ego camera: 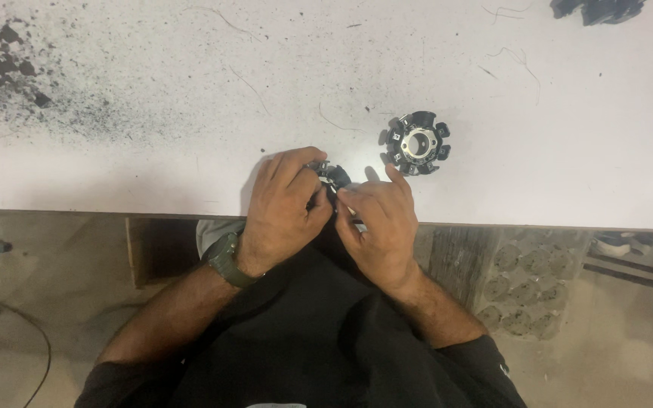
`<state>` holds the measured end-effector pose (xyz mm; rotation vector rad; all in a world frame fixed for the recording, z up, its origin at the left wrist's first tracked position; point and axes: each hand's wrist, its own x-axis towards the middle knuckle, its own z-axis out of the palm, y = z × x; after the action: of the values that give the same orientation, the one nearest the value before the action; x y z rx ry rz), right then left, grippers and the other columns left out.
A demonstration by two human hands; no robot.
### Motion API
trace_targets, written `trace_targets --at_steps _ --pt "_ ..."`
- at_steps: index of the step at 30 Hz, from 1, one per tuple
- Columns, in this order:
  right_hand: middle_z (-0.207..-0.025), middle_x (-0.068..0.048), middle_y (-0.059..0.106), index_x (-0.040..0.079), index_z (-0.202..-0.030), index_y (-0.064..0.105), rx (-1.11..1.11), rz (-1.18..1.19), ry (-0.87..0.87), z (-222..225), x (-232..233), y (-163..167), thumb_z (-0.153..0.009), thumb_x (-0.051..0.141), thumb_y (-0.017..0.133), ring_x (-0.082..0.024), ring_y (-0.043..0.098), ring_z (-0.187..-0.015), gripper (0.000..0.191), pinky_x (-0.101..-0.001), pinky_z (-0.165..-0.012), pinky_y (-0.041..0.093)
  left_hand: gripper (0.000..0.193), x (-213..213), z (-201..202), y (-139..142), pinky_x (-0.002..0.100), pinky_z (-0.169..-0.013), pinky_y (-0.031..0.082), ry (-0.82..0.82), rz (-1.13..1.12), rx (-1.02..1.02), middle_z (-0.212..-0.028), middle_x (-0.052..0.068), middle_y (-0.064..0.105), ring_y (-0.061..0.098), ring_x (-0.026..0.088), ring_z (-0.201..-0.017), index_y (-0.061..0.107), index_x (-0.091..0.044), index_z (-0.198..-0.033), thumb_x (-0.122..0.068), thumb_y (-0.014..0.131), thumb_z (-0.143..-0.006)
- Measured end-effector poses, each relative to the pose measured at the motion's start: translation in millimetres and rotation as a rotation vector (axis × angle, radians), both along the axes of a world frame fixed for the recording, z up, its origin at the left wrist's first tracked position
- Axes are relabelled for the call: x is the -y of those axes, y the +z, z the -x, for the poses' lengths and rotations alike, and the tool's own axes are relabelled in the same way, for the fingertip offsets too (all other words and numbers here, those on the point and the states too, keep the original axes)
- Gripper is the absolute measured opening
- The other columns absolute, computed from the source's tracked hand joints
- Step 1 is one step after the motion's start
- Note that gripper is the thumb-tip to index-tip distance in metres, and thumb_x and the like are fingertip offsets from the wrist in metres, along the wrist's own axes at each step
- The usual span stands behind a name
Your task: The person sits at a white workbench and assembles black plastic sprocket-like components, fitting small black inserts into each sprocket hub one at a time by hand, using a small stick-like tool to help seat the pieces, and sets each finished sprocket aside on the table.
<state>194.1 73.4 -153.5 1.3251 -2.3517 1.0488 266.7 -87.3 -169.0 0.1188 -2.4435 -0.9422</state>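
Both my hands meet at the near edge of a white table (153, 166). My left hand (285, 208), with a dark green watch on the wrist, grips a small black toothed ring part (334, 176). My right hand (379, 223) holds the same part from the right, fingers curled against it. Most of that part is hidden by my fingers. A second black ring part (417, 143), with several radial teeth and a bright metal centre hole, lies flat on the table just beyond my right hand, apart from it.
Dark powder and grime (1, 64) stain the table's far left. Thin wire strands (515, 60) lie scattered across the top. A dark object (598, 9) sits at the far right edge. Below the table edge are a patterned floor and someone's shoes (629, 242).
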Motion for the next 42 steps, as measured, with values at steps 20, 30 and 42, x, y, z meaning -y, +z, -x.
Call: trace_targets --at_steps 20,30,42 --pt "-0.110 -0.010 0.065 0.006 -0.119 0.055 0.489 0.576 0.001 5 -44 -46 -0.102 0.001 0.063 -0.021 0.064 -0.113 0.020 -0.0556 -0.126 0.043 0.020 29 22 48 0.045 -0.100 0.047 -0.333 0.191 0.120 -0.136 0.008 0.061 0.055 0.027 -0.130 0.075 -0.010 -0.106 -0.012 0.073 -0.086" --pt "-0.103 -0.012 0.070 0.004 -0.106 0.063 0.126 0.196 -0.046 8 -17 -25 -0.088 -0.001 0.075 -0.029 0.068 -0.100 0.022 -0.0503 -0.106 0.050 0.011 26 10 30 0.044 -0.096 0.051 -0.177 0.207 0.067 -0.127 0.008 0.065 0.062 0.028 -0.123 0.073 -0.007 -0.097 -0.009 0.076 -0.086" --pt "-0.098 -0.008 0.067 0.006 -0.105 0.064 0.067 0.205 0.049 5 -20 -29 -0.086 0.002 0.078 -0.029 0.067 -0.110 0.024 -0.0576 -0.116 0.038 0.013 16 12 31 0.037 -0.081 0.058 -0.113 -0.033 0.102 -0.110 0.007 0.072 0.072 0.024 -0.095 0.075 -0.005 -0.105 -0.010 0.075 -0.093"
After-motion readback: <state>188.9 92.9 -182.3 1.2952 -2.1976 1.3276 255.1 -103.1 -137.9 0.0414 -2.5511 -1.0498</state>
